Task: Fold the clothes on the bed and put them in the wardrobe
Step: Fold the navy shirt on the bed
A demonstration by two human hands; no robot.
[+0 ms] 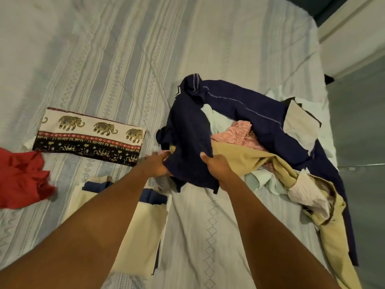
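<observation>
Both my hands hold a navy garment [188,130] lifted off the clothes pile on the bed [125,49]. My left hand [156,164] grips its lower left edge, and my right hand [216,165] grips the lower right edge. The garment trails back into a long navy piece with light stitching [258,113]. Under it lie khaki trousers [239,157], a pink garment [237,132] and pale white clothes [260,180]. A folded elephant-print cloth [89,135] lies flat at the left. A folded cream and blue garment [143,222] sits under my left forearm.
A crumpled red garment [20,176] lies at the left edge. The bed's right side ends at a grey floor [360,132], with a white door or wall panel [354,34] at the upper right. The striped bedspread stretches wide behind the pile.
</observation>
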